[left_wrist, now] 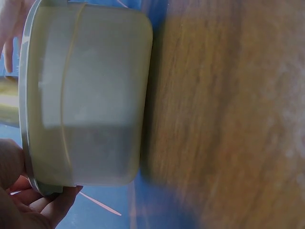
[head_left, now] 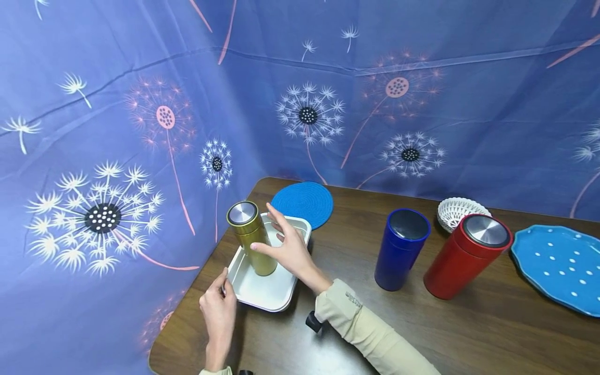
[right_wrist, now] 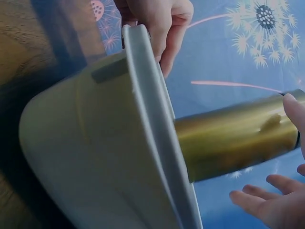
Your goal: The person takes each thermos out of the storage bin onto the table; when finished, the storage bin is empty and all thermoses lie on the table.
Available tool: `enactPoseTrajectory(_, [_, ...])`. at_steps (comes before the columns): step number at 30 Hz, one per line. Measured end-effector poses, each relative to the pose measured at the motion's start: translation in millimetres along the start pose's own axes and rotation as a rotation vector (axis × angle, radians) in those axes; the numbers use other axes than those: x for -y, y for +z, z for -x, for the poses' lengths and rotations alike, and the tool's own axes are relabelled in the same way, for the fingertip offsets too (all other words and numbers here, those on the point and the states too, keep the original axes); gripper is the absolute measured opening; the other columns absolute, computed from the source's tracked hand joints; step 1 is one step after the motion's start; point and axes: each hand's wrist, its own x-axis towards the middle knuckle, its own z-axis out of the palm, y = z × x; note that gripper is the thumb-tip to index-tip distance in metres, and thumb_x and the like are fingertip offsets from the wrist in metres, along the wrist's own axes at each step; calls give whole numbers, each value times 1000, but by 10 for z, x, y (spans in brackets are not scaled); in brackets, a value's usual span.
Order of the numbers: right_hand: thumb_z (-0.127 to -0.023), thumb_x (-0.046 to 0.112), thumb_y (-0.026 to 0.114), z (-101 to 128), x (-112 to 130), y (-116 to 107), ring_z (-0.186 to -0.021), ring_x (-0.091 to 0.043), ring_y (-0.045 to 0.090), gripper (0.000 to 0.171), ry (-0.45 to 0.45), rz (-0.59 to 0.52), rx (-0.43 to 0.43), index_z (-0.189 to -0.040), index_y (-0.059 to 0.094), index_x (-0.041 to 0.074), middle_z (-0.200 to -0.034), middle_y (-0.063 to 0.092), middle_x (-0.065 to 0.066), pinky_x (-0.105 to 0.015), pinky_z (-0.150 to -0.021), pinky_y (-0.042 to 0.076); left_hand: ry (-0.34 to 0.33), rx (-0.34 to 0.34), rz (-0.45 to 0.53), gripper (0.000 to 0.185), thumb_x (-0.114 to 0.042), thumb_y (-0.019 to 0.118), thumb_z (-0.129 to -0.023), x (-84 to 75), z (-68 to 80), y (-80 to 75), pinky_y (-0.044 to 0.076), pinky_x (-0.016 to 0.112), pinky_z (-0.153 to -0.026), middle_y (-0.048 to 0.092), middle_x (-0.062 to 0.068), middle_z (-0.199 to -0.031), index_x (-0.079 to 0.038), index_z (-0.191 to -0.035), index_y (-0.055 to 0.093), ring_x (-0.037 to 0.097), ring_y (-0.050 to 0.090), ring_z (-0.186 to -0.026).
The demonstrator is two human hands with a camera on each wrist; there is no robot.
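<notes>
A gold thermos cup with a silver-topped lid stands upright on top of a whitish lidded plastic box. My left hand pinches the box's rim at its left side, thumb above and fingers curled under the edge, as the left wrist view shows. Beside the thermos cup is my right hand, its fingers spread and the thumb in front of the cup. Whether that thumb touches the cup I cannot tell. In the right wrist view, a gap shows between the other fingers and the gold thermos cup.
A round blue placemat lies behind the box. To the right stand a blue thermos cup and a red thermos cup. Behind them is a white openwork basket, and a blue dotted plate lies far right.
</notes>
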Motion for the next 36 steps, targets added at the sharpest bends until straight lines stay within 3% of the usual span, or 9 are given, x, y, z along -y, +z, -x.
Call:
enactPoseTrajectory(10, [-72, 30, 87, -101, -35, 150, -133, -18, 48, 96, -59, 124, 8, -152, 35, 23, -146, 50, -6, -37, -105, 41, -20, 7, -9, 24, 8, 63, -83, -2, 13, 7, 46, 58, -64, 72, 24, -94, 3, -104, 74, 46, 68, -77])
enactPoseTrajectory(21, [-71, 23, 87, -104, -88, 237, -111, -25, 65, 86, -57, 92, -24, -145, 45, 12, -128, 64, -11, -39, -91, 51, -35, 6, -12, 24, 7, 63, -83, -14, 18, 7, 46, 59, -64, 72, 24, -93, 3, -104, 74, 47, 68, -76])
enactPoseTrajectory(36, [-71, 28, 87, -59, 100, 184, -108, -22, 65, 81, -48, 83, -55, -141, 49, 17, -122, 66, -7, -34, -88, 52, -43, 6, -11, 23, 7, 64, -83, -30, 25, -4, 45, 59, -67, 72, 24, -94, 2, -103, 74, 49, 67, -81])
